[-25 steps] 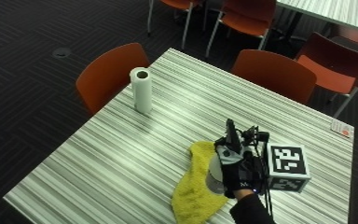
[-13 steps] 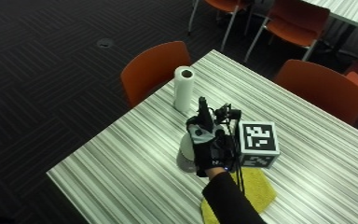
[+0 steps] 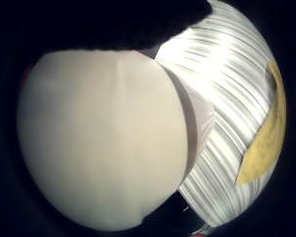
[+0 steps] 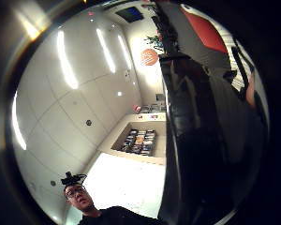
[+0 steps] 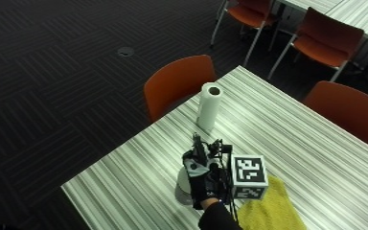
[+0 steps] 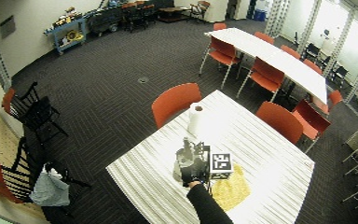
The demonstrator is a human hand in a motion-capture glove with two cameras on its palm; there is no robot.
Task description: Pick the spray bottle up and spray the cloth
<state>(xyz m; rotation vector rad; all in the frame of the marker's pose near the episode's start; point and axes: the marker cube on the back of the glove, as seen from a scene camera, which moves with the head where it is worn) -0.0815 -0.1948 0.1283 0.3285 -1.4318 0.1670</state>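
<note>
The gloved right hand (image 5: 203, 184) is wrapped around the spray bottle (image 5: 185, 184), fingers curled round its white body, with the nozzle end (image 5: 198, 143) pointing up above the hand. The bottle sits over the striped table (image 5: 139, 163); contact between its base and the tabletop cannot be confirmed. The forearm (image 5: 219, 220) enters from the near edge and extends away from the viewer. The yellow cloth (image 5: 270, 211) lies flat on the table just beside the hand, on its right side. In the little-finger-side palm view the bottle's white body (image 3: 103, 148) fills most of the field, with the cloth (image 3: 264, 148) on the striped surface beyond. A paper towel roll (image 5: 208, 108) stands upright farther along the table, near an orange chair (image 5: 178, 86).
</note>
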